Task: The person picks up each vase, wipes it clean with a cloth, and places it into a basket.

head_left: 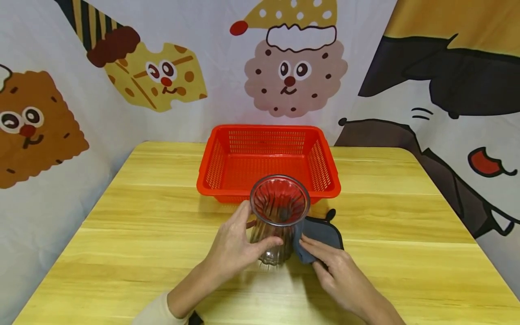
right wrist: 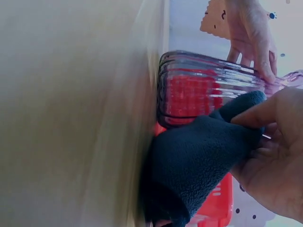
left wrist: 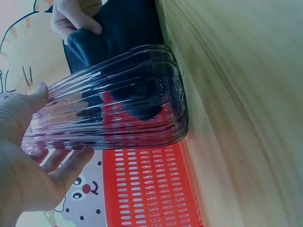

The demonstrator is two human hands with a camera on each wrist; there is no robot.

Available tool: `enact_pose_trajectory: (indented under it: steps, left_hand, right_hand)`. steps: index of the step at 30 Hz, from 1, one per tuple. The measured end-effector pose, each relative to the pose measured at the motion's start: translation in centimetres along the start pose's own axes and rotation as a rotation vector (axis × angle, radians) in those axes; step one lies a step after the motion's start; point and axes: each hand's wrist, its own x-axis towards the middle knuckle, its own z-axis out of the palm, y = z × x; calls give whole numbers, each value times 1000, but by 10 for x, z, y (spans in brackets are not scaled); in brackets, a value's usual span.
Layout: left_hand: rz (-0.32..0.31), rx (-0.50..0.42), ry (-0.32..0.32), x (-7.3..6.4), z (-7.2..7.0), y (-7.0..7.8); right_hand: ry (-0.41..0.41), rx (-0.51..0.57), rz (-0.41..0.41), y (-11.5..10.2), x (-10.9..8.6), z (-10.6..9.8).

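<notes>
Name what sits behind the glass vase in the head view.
The red basket stands behind the glass vase; red shows through the vase's mouth. The vase covers part of the basket's near rim, so details there cannot be made out.

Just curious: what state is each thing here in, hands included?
Transparent ribbed glass vase: mouth up, uncovered.
Dark blue-grey fabric cloth: folded over, held at the vase's side.
Red rectangular perforated plastic basket: upright, open-topped.
Left hand: gripping the vase.
Right hand: pinching the cloth.
</notes>
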Motion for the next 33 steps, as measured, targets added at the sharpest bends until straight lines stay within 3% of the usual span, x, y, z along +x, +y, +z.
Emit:
enact_pose_trajectory:
  steps: [11, 14, 17, 21, 24, 27, 30, 33]
  left_hand:
    - [-22, 80, 46, 3, 3, 0]
    - [-31, 98, 55, 3, 3, -1]
    - [-49, 86, 34, 1, 2, -3]
    - [-73, -1, -40, -2, -2, -4]
    - [-59, -112, -98, -1, -6, -5]
    - [-44, -223, -156, 2, -9, -8]
    - [-66, -256, -197, 2, -10, -10]
    - [-87, -274, -228, 3, -9, -11]
  right_hand:
    - [-181, -56, 39, 7, 8, -2]
    - [-199, -29, 60, 11, 9, -4]
    - [-177, 52, 146, 13, 8, -8]
    - [-67, 113, 275, 5, 3, -22]
    - [83, 168, 344, -8, 0, -35]
    - [265, 307, 392, -23, 1, -44]
    - [441, 487, 391, -36, 6, -46]
    - [548, 597, 317, -46, 11, -43]
